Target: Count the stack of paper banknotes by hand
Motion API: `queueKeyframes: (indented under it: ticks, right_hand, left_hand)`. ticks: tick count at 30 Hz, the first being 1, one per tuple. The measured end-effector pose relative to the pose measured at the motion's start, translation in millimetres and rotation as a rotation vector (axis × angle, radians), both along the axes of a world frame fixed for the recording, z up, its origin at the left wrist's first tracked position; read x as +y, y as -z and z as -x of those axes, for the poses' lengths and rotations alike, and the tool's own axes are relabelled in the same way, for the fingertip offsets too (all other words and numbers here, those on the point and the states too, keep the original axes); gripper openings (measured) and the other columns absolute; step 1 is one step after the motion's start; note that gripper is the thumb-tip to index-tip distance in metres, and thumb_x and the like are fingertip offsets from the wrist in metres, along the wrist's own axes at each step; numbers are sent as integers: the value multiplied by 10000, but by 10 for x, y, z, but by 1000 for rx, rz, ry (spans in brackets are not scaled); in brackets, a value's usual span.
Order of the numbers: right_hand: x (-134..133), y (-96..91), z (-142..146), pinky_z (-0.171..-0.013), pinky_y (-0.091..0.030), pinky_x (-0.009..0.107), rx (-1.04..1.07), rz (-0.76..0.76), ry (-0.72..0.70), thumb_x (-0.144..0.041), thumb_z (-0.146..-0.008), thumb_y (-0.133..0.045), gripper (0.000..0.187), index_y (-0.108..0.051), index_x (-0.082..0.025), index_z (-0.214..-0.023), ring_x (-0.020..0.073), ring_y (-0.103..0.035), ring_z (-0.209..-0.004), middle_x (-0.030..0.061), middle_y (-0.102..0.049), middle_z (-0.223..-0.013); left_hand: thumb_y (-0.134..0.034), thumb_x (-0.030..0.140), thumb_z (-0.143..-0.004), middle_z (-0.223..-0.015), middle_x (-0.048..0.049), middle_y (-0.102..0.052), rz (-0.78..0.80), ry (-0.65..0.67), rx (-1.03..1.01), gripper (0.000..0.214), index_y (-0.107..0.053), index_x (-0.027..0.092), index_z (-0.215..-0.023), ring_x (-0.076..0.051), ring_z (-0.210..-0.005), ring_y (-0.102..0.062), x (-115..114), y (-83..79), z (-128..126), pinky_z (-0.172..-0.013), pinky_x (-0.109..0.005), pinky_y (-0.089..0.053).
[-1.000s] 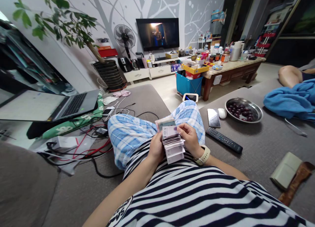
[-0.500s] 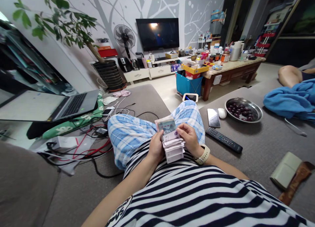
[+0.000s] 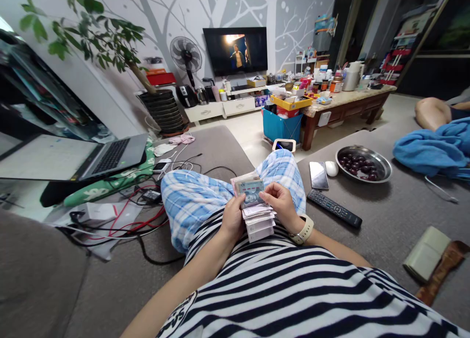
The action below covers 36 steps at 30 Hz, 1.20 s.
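While the left hand [image 3: 232, 219] grips a thick wad of paper banknotes [image 3: 257, 216] over the lap, the right hand [image 3: 283, 207] pinches its top note. A black plastic remote control [image 3: 334, 209] lies at three o'clock.

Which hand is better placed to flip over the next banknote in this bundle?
Right, most likely. The right hand pinches the top banknote at its near corner and looks free to fold it down, while the left hand is wrapped round the side of the bundle, gripping it.
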State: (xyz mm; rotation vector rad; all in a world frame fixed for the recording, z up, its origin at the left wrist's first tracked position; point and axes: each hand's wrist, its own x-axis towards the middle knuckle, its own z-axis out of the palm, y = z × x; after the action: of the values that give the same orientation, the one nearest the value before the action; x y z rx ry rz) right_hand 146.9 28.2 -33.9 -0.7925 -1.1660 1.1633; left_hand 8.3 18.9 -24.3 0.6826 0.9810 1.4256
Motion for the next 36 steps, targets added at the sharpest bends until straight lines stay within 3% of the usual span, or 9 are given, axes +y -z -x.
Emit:
queueKeyframes:
  ticks: [10,17,22,36]
  right_hand:
    - [122,190,-10,-532,-312,255,8,69,83,-434,-732,-791,372,-546,-231,-924,123,-405,-546,-87,-470,-605]
    - [127,182,-10,-587,-353,277,-35,30,98,-432,-793,-712,284,-556,-210,-710,129,-432,-594,-50,-493,-635]
    - [83,144,-22,-613,-380,278,-22,1,92,-436,-822,-694,278,-579,-205,-719,136,-454,-621,-39,-519,-650]
    - [7,94,-30,-603,-389,270,24,-60,38,-444,-866,-652,275,-602,-204,-742,134,-435,-625,-27,-506,-676]
  left_hand:
    - [-818,301,-564,-848,-85,-776,5,68,-41,419,-731,132,-937,-321,-946,-725,-49,-18,-11,-870,-423,-541]
    - [-823,305,-559,-820,-72,-766,14,55,-27,385,-728,142,-895,-297,-879,-721,-41,-10,-10,-823,-398,-536]
    - [-807,393,-589,-693,-31,-722,19,-40,25,300,-715,141,-723,-209,-718,-663,18,72,7,-730,-319,-508]
    - [-740,378,-644,-732,-48,-739,-33,-48,84,234,-745,149,-692,-185,-703,-609,-2,70,0,-708,-296,-503]
